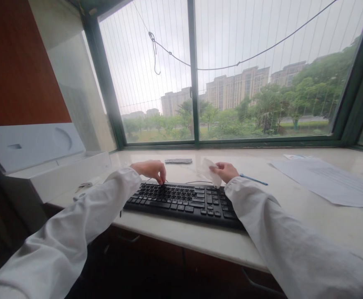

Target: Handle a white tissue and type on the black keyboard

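Note:
A black keyboard (181,202) lies along the front of the white counter, facing me. My left hand (150,169) is over its far left part, with the fingertips pinched together and pointing down at the upper row of keys. Whatever may be between those fingertips is too small or hidden to see. Above the keyboard's right end, my right hand (226,171) is closed on a thin white tissue (211,171), which hangs down toward the far edge of the keys. White sleeves cover both arms.
Beyond the keyboard lies a small grey strip-like object (178,161). A blue pen (253,179) rests right of my right hand, near printed paper sheets (327,182). An open white box (57,170) stands at left. Behind the white counter (181,229) is a window.

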A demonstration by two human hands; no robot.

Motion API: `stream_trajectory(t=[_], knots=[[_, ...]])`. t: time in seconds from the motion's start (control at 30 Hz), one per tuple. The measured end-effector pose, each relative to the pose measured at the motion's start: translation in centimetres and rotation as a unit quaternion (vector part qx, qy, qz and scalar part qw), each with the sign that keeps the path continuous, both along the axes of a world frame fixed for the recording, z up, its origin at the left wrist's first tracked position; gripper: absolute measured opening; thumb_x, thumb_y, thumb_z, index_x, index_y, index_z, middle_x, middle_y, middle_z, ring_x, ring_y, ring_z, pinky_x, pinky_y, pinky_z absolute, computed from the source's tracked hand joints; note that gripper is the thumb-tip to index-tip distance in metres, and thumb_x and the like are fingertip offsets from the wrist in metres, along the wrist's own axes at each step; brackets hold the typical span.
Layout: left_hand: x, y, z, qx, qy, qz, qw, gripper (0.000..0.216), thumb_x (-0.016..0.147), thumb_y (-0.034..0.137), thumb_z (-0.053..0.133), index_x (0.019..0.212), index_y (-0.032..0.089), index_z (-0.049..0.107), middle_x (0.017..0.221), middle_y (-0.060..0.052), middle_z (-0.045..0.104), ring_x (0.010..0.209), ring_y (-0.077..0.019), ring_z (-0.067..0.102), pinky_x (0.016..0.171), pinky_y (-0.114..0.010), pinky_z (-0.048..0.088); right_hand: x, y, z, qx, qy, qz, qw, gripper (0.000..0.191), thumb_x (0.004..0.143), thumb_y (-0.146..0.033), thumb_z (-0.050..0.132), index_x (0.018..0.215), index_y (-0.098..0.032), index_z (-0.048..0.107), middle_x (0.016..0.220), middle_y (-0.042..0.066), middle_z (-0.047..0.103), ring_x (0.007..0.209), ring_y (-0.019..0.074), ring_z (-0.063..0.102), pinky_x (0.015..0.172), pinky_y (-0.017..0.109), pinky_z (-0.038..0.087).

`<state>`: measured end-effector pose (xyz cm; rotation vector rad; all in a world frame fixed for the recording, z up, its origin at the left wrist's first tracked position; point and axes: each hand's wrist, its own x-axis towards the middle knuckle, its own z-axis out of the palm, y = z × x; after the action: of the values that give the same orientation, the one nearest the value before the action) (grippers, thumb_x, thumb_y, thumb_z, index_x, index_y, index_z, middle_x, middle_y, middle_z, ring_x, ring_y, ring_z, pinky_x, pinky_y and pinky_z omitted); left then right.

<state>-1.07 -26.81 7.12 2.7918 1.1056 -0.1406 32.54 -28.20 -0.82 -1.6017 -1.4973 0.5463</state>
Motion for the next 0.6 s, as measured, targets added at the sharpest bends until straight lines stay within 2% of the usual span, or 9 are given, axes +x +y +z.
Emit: stream_trajectory(t=[0.2, 0.4, 0.6], knots=[[0.6, 0.3, -0.4, 0.031, 0.023, 0.004, 0.999, 0.020, 0.061, 0.033, 0.085, 0.079, 0.026, 0.079, 0.078, -0.001, 0.075, 0.071, -0.0164, 0.065, 0.072, -0.027, 0.046, -0.3, -0.4, 0.3, -0.003, 0.006, 0.005, 1.000, 0.030, 0.073, -0.045, 0.066, 0.090, -0.021, 0.074, 0.094, 0.005, 0.074, 0.089, 0.0215, 0.065, 0.079, 0.030, 0.044], [1.0, 0.0, -0.6, 0.033, 0.024, 0.009, 0.999, 0.017, 0.061, 0.025, 0.085, 0.076, 0.025, 0.079, 0.074, 0.000, 0.075, 0.069, -0.0146, 0.066, 0.068, -0.024, 0.047, -0.3, -0.6, 0.4, -0.004, 0.008, 0.010, 1.000, 0.030, 0.074, -0.045, 0.066, 0.090, -0.021, 0.074, 0.095, 0.006, 0.074, 0.090, 0.0215, 0.065, 0.079, 0.031, 0.044], [1.8, -1.1, -0.7, 0.026, 0.024, 0.047, 0.998, 0.014, 0.062, 0.011, 0.078, 0.073, 0.020, 0.078, 0.070, -0.001, 0.074, 0.067, -0.0140, 0.066, 0.066, -0.023, 0.048, -0.4, -0.5, 0.4, -0.009, 0.016, 0.022, 1.000, 0.031, 0.074, -0.046, 0.065, 0.091, -0.021, 0.073, 0.094, 0.006, 0.073, 0.088, 0.0211, 0.066, 0.078, 0.030, 0.045]])
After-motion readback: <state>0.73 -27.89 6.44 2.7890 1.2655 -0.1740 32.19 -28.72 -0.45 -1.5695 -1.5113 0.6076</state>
